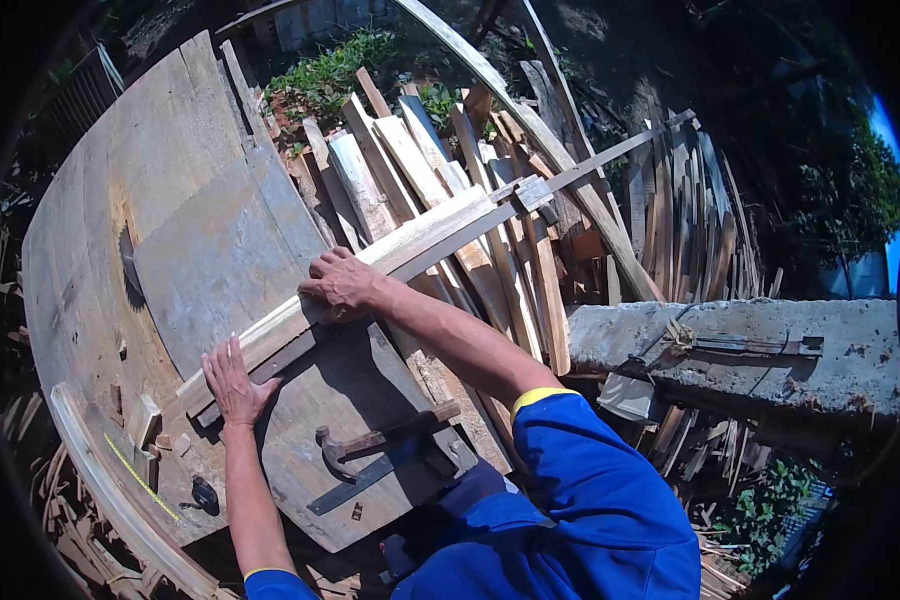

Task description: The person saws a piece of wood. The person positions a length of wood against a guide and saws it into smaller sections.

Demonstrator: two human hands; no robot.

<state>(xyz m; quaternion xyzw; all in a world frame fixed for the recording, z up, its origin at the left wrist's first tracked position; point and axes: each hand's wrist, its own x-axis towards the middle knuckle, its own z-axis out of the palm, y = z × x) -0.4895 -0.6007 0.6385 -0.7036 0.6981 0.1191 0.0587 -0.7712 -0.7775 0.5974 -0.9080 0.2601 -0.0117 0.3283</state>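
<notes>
A long pale wooden board (425,232) lies slantwise across the worktable (185,125), against a darker straight bar (625,150) that runs on past its far end. My right hand (342,287) is closed over the board near its middle, with the fingers curled across the top. Flat against the near end rests my left hand (238,382), fingers stretched and thumb spread. Left of the board, a round saw blade (130,265) stands up through a slot in the tabletop. Part of the board's edge is hidden under my hands.
Nearer me on the table are a claw hammer (375,438), a dark flat metal strip (355,487) and a tape measure (204,495) beside a yellow tape (140,477). Stacked planks (400,165) lie beyond; a concrete ledge (760,345) stands at right.
</notes>
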